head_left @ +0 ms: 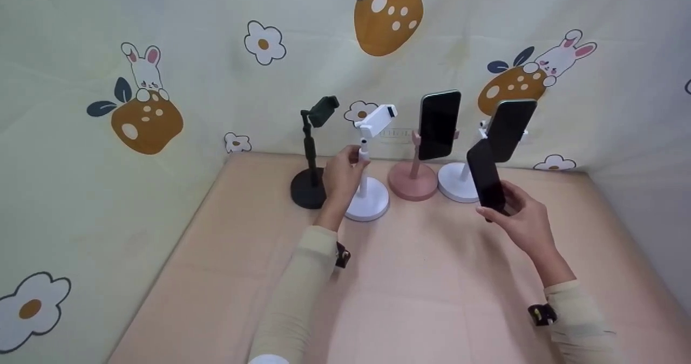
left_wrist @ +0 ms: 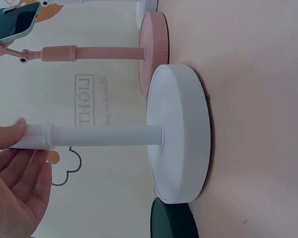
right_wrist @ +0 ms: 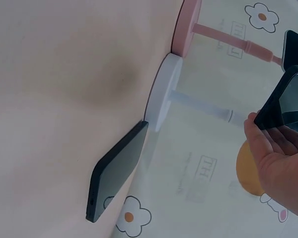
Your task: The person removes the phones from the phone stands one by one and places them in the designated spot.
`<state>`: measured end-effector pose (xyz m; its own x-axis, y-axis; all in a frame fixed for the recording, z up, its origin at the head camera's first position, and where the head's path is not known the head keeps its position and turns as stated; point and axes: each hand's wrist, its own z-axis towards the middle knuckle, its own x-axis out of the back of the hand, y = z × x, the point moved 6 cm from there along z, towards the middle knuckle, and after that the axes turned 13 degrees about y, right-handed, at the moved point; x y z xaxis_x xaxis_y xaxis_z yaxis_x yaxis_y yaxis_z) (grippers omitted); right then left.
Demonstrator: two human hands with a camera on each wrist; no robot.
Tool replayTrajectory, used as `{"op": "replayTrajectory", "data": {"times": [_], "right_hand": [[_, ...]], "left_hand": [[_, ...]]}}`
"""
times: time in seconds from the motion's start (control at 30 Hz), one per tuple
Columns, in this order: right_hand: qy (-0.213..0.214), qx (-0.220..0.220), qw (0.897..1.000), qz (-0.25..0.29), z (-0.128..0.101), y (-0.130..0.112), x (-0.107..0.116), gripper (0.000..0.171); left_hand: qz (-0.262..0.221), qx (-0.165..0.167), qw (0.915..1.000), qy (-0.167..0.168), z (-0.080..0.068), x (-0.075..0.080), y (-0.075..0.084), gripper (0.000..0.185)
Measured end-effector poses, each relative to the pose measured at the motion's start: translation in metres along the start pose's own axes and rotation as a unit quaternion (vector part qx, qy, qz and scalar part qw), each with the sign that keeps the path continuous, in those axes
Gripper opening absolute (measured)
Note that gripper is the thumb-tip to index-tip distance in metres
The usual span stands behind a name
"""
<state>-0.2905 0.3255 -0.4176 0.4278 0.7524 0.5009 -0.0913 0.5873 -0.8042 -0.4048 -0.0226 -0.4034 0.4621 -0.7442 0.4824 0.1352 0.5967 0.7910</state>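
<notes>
Tabletop (head_left: 410,277): four stands (head_left: 367,202), four phones (head_left: 486,176).

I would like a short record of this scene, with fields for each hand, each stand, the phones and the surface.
left hand: holds the pole of the empty white stand
right hand: holds a dark phone, tilted, above the table
black stand: empty, leftmost in the row
pink stand: carries an upright phone
far white stand: rightmost, carries a tilted phone
spare phone: on the table, by the far white stand's base
</notes>
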Motion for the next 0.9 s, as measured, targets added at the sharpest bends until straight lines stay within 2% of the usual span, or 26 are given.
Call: {"op": "replayTrajectory", "data": {"times": [0.37,0.7,0.9], "right_hand": [[0.018,-0.005,1.0,-0.014,0.003,0.01,0.008,0.082],[0.021,-0.006,0.998,-0.065,0.004,0.027,0.024,0.086],[0.033,-0.013,0.997,-0.07,0.005,0.037,0.032,0.084]], "left_hand": [[-0.019,-0.013,0.9997,-0.001,-0.001,-0.002,-0.004,0.034],[-0.011,0.021,0.999,-0.037,-0.006,-0.003,-0.017,0.031],[0.0,0.028,0.9986,-0.045,-0.01,-0.003,-0.022,0.029]]}}
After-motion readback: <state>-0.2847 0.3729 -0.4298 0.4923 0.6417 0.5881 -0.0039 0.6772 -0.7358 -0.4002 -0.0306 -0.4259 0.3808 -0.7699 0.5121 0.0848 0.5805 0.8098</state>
